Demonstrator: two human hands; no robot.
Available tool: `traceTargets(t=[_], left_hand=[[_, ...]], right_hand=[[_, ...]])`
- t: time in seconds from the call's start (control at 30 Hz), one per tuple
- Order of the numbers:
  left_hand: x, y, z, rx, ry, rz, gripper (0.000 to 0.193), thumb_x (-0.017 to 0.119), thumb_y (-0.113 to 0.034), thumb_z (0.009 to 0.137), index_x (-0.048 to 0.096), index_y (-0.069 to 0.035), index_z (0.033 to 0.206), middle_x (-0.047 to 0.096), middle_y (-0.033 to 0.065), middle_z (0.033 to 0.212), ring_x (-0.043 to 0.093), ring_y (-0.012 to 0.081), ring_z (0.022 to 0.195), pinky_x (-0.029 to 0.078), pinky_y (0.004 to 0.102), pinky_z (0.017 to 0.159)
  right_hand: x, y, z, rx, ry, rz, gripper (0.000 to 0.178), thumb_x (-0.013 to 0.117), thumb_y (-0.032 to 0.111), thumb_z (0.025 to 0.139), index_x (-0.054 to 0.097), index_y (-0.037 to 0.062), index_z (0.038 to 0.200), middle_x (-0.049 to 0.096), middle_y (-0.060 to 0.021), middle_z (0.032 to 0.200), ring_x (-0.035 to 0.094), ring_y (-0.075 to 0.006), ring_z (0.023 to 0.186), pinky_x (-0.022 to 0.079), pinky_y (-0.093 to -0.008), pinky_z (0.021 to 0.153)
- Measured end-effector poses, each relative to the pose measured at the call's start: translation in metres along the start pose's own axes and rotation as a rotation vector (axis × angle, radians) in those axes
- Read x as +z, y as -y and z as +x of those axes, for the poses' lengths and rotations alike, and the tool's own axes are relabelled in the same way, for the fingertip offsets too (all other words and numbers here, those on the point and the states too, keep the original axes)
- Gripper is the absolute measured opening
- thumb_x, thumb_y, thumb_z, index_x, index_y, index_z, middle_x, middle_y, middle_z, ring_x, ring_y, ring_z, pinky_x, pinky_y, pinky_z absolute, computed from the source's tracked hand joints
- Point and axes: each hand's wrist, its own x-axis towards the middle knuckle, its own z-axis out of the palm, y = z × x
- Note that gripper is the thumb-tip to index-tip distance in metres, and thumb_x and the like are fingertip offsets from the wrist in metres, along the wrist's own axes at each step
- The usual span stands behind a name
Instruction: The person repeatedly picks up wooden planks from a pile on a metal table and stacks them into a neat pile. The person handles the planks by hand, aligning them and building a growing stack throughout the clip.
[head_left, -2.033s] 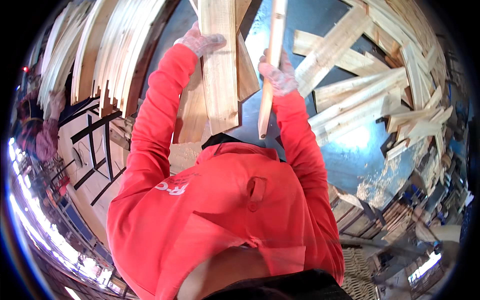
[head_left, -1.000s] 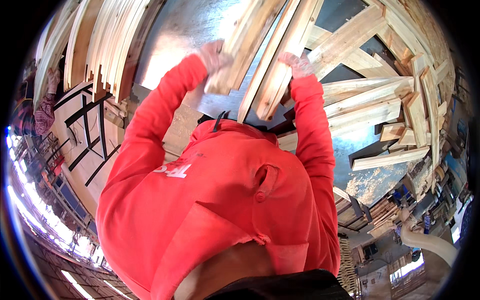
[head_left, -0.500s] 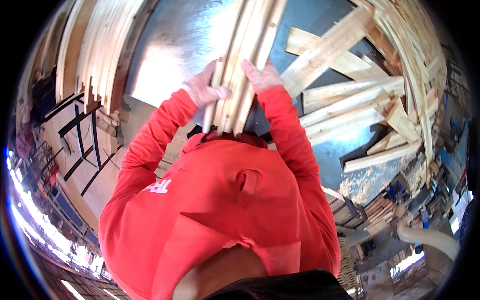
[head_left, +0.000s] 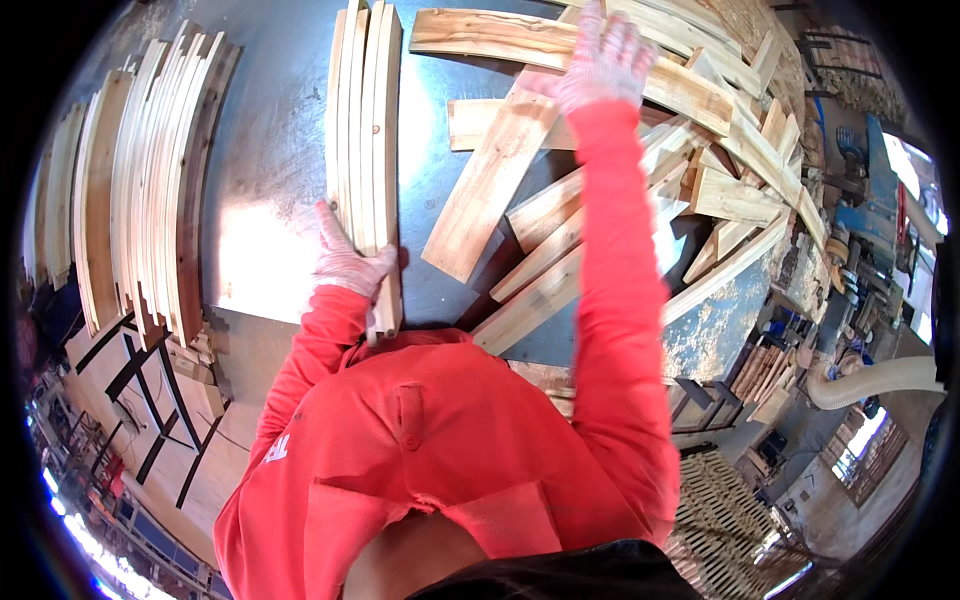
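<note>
My left hand point(head_left: 348, 262), in a pale thin glove, grips the near end of a bundle of narrow wooden boards point(head_left: 362, 120). These stand side by side on the metal tabletop, pointing away from me. Far out to the right, my right hand point(head_left: 605, 65), gloved too, reaches with fingers spread over a long wooden board point(head_left: 490, 35) lying crosswise on a loose heap. Its fingertips touch or hover over the wood; which one, I cannot tell. Beneath that arm another flat board point(head_left: 490, 180) lies at a slant.
Rows of stacked boards point(head_left: 160, 180) stand at the left of the metal table point(head_left: 265, 120). Jumbled boards point(head_left: 735, 195) and sawdust point(head_left: 715, 320) cover its right side. A black metal frame point(head_left: 150, 390) is at lower left, a pale hose point(head_left: 870, 382) at lower right.
My right hand has left the bundle and stretched out far right over the heap. The bundle now lies farther left, with my left hand still on it. The view has shifted.
</note>
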Motion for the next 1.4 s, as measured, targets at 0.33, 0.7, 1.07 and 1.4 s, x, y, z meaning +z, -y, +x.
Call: traceTargets(t=[0.33, 0.7, 1.07, 1.4], left_hand=[[-0.093, 0.058, 0.006, 0.042, -0.117, 0.428, 0.104, 0.074, -0.028, 0.067, 0.017, -0.013, 0.152, 0.050, 0.0263, 0.129, 0.057, 0.0413, 0.109, 0.050, 0.0443, 0.090], [-0.091, 0.054, 0.000, 0.084, -0.136, 0.524, 0.112, 0.078, -0.040, 0.063, 0.016, -0.007, 0.150, 0.041, 0.0267, 0.138, 0.048, 0.0428, 0.119, 0.042, 0.0479, 0.100], [-0.084, 0.061, 0.003, 0.074, -0.174, 0.492, 0.103, 0.076, -0.036, 0.063, 0.024, -0.008, 0.148, 0.052, 0.0261, 0.124, 0.056, 0.0432, 0.107, 0.049, 0.0509, 0.089], [-0.093, 0.054, 0.006, 0.071, -0.037, 0.338, 0.105, 0.074, -0.045, 0.072, 0.015, -0.011, 0.152, 0.040, 0.0277, 0.138, 0.047, 0.0415, 0.122, 0.044, 0.0466, 0.098]], right_hand=[[0.016, -0.046, 0.058, -0.073, 0.846, 0.052, 0.069, 0.073, 0.031, 0.077, 0.046, 0.0083, 0.137, 0.066, -0.0195, 0.108, 0.062, -0.0349, 0.106, 0.049, -0.0397, 0.089], [-0.014, 0.012, 0.104, 0.541, 0.279, 0.681, 0.065, 0.065, 0.033, 0.089, 0.042, -0.0025, 0.138, 0.059, -0.0175, 0.127, 0.058, -0.0291, 0.114, 0.045, -0.0370, 0.100], [0.045, 0.070, 0.057, 0.638, 0.231, 0.173, 0.108, 0.074, 0.052, 0.069, 0.021, 0.0010, 0.149, 0.024, -0.0344, 0.148, 0.025, -0.0419, 0.141, 0.025, -0.0467, 0.114], [0.064, 0.201, -0.107, 0.730, 0.629, 1.179, 0.087, 0.069, 0.036, 0.080, 0.027, -0.0005, 0.146, 0.035, -0.0275, 0.146, 0.035, -0.0380, 0.136, 0.029, -0.0400, 0.113]])
